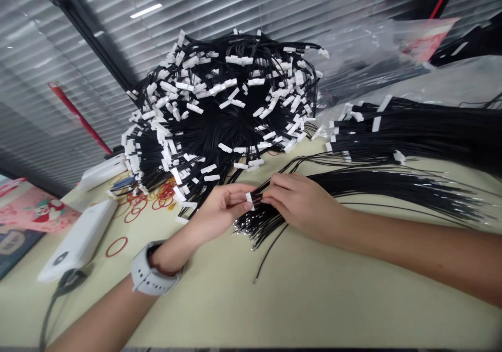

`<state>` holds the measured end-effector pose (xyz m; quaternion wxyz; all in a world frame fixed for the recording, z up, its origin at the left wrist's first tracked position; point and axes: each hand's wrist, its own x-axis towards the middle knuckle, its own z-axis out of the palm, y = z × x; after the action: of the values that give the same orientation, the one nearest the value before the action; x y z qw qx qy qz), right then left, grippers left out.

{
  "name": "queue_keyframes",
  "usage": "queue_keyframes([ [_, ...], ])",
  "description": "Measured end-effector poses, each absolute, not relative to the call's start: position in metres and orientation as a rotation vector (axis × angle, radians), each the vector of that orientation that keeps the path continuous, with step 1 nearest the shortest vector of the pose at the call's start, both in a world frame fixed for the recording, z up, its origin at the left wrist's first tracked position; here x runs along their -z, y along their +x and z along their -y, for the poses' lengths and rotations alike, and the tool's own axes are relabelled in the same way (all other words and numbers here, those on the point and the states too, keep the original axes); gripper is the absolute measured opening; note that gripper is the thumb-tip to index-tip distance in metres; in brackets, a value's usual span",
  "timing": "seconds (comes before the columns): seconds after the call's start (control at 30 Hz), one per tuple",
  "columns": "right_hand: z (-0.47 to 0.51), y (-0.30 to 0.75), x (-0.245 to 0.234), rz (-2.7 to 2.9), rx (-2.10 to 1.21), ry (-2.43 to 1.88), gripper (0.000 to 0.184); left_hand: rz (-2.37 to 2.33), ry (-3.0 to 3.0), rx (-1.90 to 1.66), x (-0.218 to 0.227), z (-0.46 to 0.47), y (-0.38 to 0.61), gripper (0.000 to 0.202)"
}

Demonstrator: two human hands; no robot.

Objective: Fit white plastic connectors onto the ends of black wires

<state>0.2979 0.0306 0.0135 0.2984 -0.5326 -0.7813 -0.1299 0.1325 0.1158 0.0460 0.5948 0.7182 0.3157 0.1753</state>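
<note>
Between the thumb and fingers of my left hand (223, 208) is a small white connector housing (250, 200). Close against its right side, my right hand (301, 200) pinches thin black wires that run to the connector; whether their tips are inside it I cannot tell. Beneath both hands lies a bundle of loose black wires (353, 183), its metal-tipped ends (245, 229) fanned out below my fingers. A single wire (267, 252) sticks out from the bundle toward the front. Behind my hands rises a big heap of black cables with white connectors (223, 116).
More cables with white connectors (423, 127) lie at the back right beside clear plastic bags (361, 54). Red and yellow rubber bands (135, 205) are scattered at left. A white power strip (80, 242) with a plugged-in cord and a pink printed package (39, 205) sit farther left.
</note>
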Motion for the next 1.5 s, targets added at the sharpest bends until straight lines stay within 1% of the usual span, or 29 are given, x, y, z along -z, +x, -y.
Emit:
queue_keyframes([
  [0.2,-0.0329,0.2975,-0.0113,2.108,0.354,-1.41,0.027,-0.751,1.697,-0.406,-0.0469,-0.112,0.1327,0.025],
  [0.37,-0.0329,0.2962,-0.0122,2.112,0.356,-1.383,0.029,-0.778,1.736,-0.434,-0.0459,-0.1092,0.1336,0.026],
  [0.43,-0.0323,0.2961,-0.0133,2.097,0.3,-1.402,0.029,-0.795,1.731,-0.442,-0.0462,-0.1088,0.1344,0.027],
  [0.6,-0.03,0.2978,-0.0172,2.017,0.039,-1.478,0.023,-0.799,1.67,-0.419,-0.048,-0.1108,0.1344,0.026],
  [0.73,-0.0285,0.3,-0.0191,1.996,-0.032,-1.466,0.021,-0.803,1.666,-0.39,-0.0493,-0.1122,0.1332,0.026],
  [1.5,-0.0298,0.2995,-0.0168,2.063,0.043,-1.352,0.024,-0.804,1.726,-0.397,-0.0485,-0.1103,0.1335,0.026],
])
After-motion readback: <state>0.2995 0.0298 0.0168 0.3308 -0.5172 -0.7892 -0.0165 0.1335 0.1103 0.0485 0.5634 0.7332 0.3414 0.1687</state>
